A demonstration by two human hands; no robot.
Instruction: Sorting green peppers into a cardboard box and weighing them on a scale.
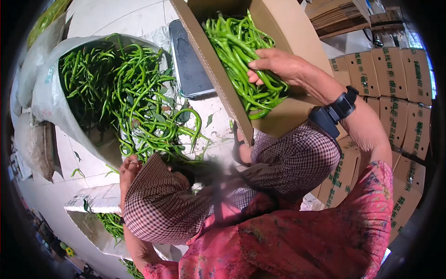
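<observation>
My right hand [275, 68] is inside an open cardboard box [230, 104], its fingers curled around a bunch of long green chili peppers [244, 57]. More peppers lie lengthwise under that bunch. By my left knee, my left hand [130, 169] is at the lower edge of a pile of loose green chili peppers [150, 122]. My knee hides part of it, so whether it grips anything is unclear. The pile spills with leaves from the mouth of a white woven sack [48, 90] lying on its side.
A dark-topped platform scale [191, 62] stands between sack and box. Stacked cartons [386, 73] bearing green writing rise at the right, with flattened cardboard [338, 15] behind. A white foam box [94, 197] containing peppers is at lower left. Stray leaves litter the tiled floor [132, 15].
</observation>
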